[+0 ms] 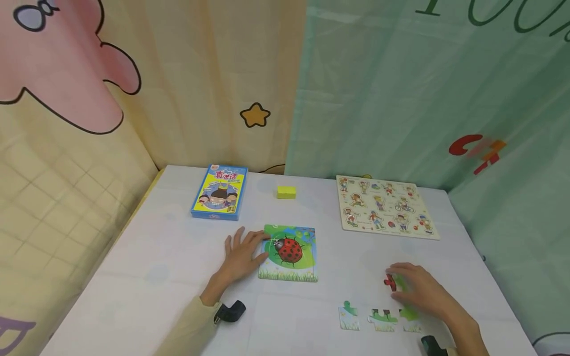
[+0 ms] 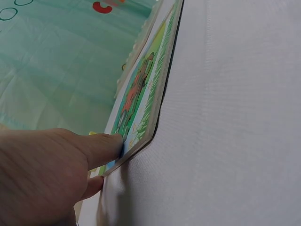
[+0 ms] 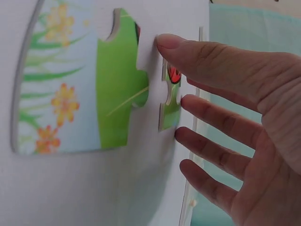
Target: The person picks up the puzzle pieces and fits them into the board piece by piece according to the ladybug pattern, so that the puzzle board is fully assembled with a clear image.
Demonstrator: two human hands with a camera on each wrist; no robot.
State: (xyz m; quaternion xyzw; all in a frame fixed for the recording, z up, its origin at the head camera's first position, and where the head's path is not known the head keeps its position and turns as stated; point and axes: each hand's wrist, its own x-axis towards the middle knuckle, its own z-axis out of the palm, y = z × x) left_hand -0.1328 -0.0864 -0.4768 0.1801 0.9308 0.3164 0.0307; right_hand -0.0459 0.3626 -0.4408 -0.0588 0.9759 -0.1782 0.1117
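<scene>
In the head view my left hand (image 1: 242, 257) rests at the left side of a square ladybug picture board (image 1: 310, 267). Its thumb lies on the board's top face near the corner, as the left wrist view shows, and the fingers are spread. My right hand (image 1: 420, 287) is low over the table at the right, thumb and fingers on either side of a red and green puzzle piece (image 1: 390, 283). In the right wrist view this piece (image 3: 170, 108) lies close to the table surface, between the thumb and the straight fingers. Nearer to me is a green-and-grass puzzle piece (image 1: 411, 327).
Two more puzzle pieces, a left one (image 1: 349, 319) and a middle one (image 1: 384, 324), lie along the front right. Toward the back are a blue and yellow box (image 1: 219, 193), a yellow block (image 1: 286, 192) and a wooden board with figures (image 1: 387, 207). Curtains hang behind the table.
</scene>
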